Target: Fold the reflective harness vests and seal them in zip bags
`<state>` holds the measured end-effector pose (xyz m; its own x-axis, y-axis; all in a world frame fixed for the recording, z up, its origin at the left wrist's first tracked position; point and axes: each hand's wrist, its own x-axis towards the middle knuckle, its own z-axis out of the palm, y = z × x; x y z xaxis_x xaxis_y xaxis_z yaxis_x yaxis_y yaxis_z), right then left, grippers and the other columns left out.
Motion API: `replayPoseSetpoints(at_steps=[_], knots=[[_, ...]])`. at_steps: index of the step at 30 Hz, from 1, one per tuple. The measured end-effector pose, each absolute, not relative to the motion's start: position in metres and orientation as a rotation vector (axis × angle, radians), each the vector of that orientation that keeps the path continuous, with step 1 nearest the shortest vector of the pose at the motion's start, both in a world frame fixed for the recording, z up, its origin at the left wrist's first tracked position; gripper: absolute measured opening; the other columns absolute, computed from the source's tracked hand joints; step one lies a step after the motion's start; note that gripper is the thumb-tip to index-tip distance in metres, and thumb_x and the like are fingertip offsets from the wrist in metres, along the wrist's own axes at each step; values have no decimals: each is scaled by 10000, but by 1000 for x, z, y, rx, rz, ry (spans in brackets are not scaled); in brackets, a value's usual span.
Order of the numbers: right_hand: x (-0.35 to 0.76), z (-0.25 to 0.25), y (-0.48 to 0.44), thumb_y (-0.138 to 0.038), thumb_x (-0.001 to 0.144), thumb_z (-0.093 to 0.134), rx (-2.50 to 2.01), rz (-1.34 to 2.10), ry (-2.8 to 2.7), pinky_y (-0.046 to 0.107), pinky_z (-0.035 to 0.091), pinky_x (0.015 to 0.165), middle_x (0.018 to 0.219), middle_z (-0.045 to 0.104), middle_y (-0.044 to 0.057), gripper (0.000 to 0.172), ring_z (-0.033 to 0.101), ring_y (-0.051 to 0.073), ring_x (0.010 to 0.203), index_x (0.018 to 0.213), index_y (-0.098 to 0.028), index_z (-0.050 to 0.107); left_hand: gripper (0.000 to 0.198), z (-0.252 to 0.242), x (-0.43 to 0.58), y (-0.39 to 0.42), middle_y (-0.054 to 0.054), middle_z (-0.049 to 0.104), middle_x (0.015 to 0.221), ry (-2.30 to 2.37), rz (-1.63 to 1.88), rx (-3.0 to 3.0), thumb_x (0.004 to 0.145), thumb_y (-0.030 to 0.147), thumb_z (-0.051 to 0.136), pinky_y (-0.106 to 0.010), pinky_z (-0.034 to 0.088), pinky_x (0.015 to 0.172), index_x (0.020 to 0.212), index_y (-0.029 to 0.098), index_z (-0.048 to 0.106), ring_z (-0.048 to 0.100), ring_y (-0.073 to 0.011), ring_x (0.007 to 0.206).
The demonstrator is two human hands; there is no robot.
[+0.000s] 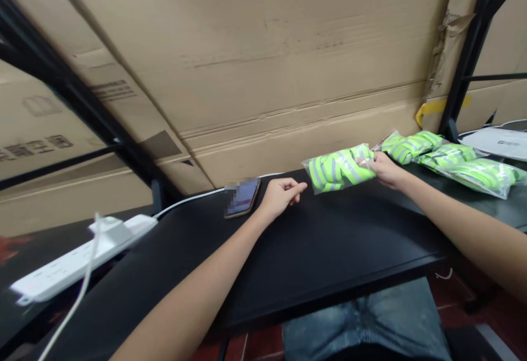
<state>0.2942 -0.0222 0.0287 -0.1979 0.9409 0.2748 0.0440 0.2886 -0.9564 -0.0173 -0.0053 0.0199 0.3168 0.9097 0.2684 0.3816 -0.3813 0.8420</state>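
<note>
My right hand (385, 170) grips the right end of a clear plastic bag of neon-green reflective straps (337, 170) with grey stripes, held just over the black table (321, 234). Just left of the bag, my left hand (284, 196) has its fingers curled in and thumb against them. Nothing shows in it, and a small gap separates it from the bag. Beyond my right hand lie several similar bags of reflective straps (477, 168) in a loose pile. A phone (244, 199) with a lit, partly blurred screen rests beside my left wrist.
A white power strip (88, 256) with a plugged-in adapter and a white cable (80, 300) lies at the left. Large cardboard boxes (288, 64) stand behind the table, between black metal frame posts (473, 37). A white flat package (500, 141) lies at the far right.
</note>
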Motion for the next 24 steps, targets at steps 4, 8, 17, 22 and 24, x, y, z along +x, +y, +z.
replayPoseSetpoints(at_steps=[4, 8, 17, 22, 24], knots=[[282, 19, -18, -660, 724, 747, -900, 1206, -1478, 458, 597, 869, 965, 784, 148, 600, 746, 307, 940, 1075, -174, 723, 498, 20, -6, -15, -53, 697, 790, 1051, 1051, 1724, 718, 629, 743, -285, 550, 517, 845, 176, 581, 659, -159, 607], [260, 12, -26, -592, 763, 758, -845, 1397, -1352, 447, 596, 900, 1091, 774, 140, 526, 746, 301, 994, 1110, -200, 714, 606, 20, 4, -31, -95, 717, 760, 959, 957, 1497, 752, 665, 720, -302, 533, 392, 1031, 145, 582, 715, -243, 560], [257, 19, -47, -444, 730, 857, -870, 1667, -1118, 449, 591, 920, 1060, 787, 128, 395, 758, 308, 962, 1007, -176, 768, 427, 35, -12, -37, -48, 626, 456, 1062, 1062, 1291, 727, 562, 795, -267, 518, 354, 683, 152, 686, 660, -218, 411], [267, 20, -36, -420, 723, 866, -918, 1612, -1016, 376, 637, 764, 952, 796, 111, 321, 766, 265, 844, 905, -180, 755, 364, 47, -26, -30, -22, 627, 475, 1116, 1264, 1179, 710, 504, 818, -255, 480, 307, 725, 153, 723, 600, -176, 356], [274, 19, -32, -413, 711, 868, -980, 1618, -968, 361, 645, 653, 925, 793, 111, 334, 761, 259, 782, 915, -180, 741, 328, 51, -32, -29, -16, 639, 510, 1125, 1321, 1161, 717, 474, 819, -251, 486, 313, 754, 160, 737, 598, -161, 365]])
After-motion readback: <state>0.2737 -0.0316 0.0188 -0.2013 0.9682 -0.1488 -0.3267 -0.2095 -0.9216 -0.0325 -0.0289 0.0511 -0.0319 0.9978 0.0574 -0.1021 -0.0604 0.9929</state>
